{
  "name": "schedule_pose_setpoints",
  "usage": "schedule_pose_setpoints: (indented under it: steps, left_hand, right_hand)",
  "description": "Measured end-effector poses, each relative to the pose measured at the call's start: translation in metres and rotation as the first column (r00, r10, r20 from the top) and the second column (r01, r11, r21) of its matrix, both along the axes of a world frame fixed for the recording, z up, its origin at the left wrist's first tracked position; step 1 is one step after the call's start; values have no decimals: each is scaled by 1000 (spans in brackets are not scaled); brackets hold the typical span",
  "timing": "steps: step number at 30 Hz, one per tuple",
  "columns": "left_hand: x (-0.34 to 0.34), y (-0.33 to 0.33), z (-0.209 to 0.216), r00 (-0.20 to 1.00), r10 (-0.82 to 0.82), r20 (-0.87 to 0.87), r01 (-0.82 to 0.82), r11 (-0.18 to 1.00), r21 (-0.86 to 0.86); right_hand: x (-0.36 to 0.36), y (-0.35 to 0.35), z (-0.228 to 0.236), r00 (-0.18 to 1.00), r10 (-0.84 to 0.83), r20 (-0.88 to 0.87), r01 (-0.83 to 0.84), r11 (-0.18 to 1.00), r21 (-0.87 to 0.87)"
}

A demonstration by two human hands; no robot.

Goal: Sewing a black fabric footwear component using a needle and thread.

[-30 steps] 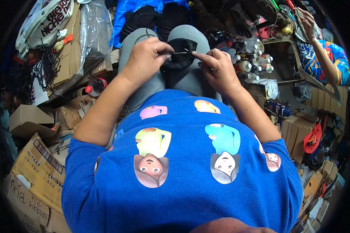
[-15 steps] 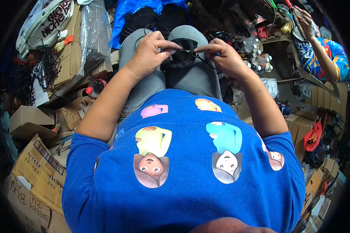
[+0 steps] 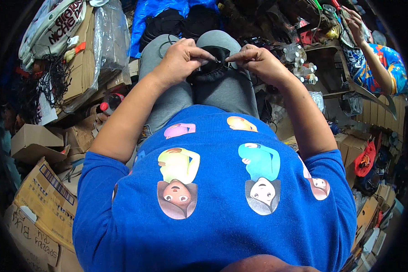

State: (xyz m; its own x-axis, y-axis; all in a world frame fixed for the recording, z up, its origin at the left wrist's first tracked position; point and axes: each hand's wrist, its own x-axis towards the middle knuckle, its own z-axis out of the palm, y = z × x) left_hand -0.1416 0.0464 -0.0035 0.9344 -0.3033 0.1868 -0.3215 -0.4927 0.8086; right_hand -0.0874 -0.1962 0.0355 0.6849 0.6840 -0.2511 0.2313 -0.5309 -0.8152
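Observation:
A black, soft-looking piece with a gathered edge (image 3: 209,77) lies across my grey-clad thighs; its exact kind is hard to make out. Above it, my left hand (image 3: 182,60) is closed in a pinch, its fingertips at a thin dark cord with a small shiny bit (image 3: 218,60). My right hand (image 3: 262,64) faces it from the other side, also pinching, with the fingertips close to the same spot. What sits between the right fingertips is too small to tell. A loop of thin black cord (image 3: 170,41) curves out beyond my left hand.
Stacked black pieces (image 3: 163,25) lie on blue plastic sheeting ahead. Cardboard (image 3: 79,72), a clear plastic wrap (image 3: 111,41) and a red-capped bottle (image 3: 105,106) crowd the left. Several small bottles (image 3: 299,61) stand at the right, near another person's arm (image 3: 378,65).
My left fingertips have shifted slightly right, and the gap between both hands has narrowed a little. The thin cord that stretched between them shows less clearly now.

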Motion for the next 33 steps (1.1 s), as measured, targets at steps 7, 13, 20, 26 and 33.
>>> schedule_pose_setpoints:
  steps: [7, 13, 20, 26, 33]
  left_hand:
    - [-4, -1, 12, 975, -92, 203, 60, 985, 160]
    - [-5, -8, 4, 897, -71, -437, -110, 921, -375]
    - [5, -23, 4, 898, -92, -431, -102, 907, -408]
    - [1, 7, 6, 979, 29, -203, -60, 987, -151]
    - [-3, -9, 26, 977, 14, -214, 0, 998, 63]
  right_hand:
    - [-7, 0, 3, 999, 33, -7, -33, 999, -18]
    - [-8, 5, -8, 907, -130, -400, 204, 968, 149]
    - [2, 18, -10, 966, -131, -223, 156, 983, 96]
    - [13, -5, -5, 956, -181, -233, 199, 978, 56]
    - [-18, -20, -16, 959, -236, -156, 247, 967, 57]
